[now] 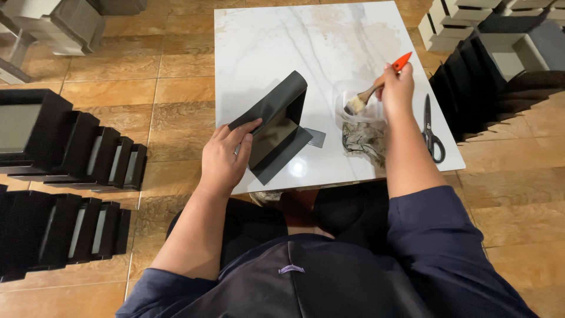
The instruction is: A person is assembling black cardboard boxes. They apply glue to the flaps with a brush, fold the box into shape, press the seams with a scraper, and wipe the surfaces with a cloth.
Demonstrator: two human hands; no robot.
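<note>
My left hand (223,159) grips a black box part (276,126) with paper flaps, standing tilted on the white marble slab (276,41). My right hand (397,88) holds a paintbrush (376,85) with an orange handle tip; its bristles are over a clear plastic container (356,112). A crumpled grey rag (364,141) lies just in front of the container.
Black scissors (431,131) lie at the slab's right edge. Rows of black boxes (70,153) stand on the tiled floor to the left. More black pieces (471,82) and grey-white boxes (465,17) are stacked on the right; grey boxes (59,23) sit at far left.
</note>
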